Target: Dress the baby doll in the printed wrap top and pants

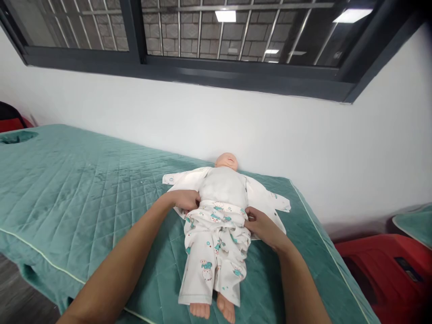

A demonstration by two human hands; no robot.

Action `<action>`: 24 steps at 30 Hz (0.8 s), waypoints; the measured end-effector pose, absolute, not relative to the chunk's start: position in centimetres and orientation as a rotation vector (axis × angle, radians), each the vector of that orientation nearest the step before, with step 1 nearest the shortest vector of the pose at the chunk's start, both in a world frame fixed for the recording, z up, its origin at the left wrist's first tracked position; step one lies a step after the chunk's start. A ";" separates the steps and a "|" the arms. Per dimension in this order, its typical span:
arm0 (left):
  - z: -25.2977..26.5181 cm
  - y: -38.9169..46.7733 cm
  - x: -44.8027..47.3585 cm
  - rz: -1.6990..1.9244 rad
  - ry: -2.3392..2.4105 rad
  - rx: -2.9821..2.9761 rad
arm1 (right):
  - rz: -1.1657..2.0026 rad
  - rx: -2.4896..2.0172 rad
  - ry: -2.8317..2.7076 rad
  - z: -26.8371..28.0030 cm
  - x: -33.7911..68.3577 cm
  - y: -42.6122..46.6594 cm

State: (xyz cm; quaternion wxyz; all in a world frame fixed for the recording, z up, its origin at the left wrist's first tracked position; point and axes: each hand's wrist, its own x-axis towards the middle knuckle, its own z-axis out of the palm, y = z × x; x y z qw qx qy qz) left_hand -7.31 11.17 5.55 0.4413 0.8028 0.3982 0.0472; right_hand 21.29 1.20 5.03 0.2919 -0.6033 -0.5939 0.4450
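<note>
A baby doll (227, 160) lies on its back, its head toward the wall and its bare feet toward me. It wears white printed pants (216, 243) drawn up to the waist. A white jacket (265, 195) is spread open under it, sleeves out to both sides, and a plain white undershirt (223, 185) covers the torso. My left hand (186, 200) is closed at the left side of the pants' waistband, fingertips partly hidden. On the opposite side, my right hand (261, 226) pinches the waistband between thumb and fingers.
A green quilted cover (101, 189) spreads over the bed beneath the doll. Behind it rises a white wall (189, 117) with a dark-framed barred window (236, 74). A red plastic object (388, 265) stands beyond the bed's right edge. At far left, the cover has a hole (16, 137).
</note>
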 end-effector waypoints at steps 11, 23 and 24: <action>4.1 12.2 -7.2 0.267 0.876 1.961 | 1.379 -1.711 -1.595 4.8 21.6 3.3; 3.9 11.3 -8.0 0.335 0.751 1.880 | 1.500 -1.356 -1.562 6.6 20.6 2.0; 4.1 11.2 -7.9 0.339 0.729 1.855 | 1.526 -1.334 -1.513 6.5 20.6 1.9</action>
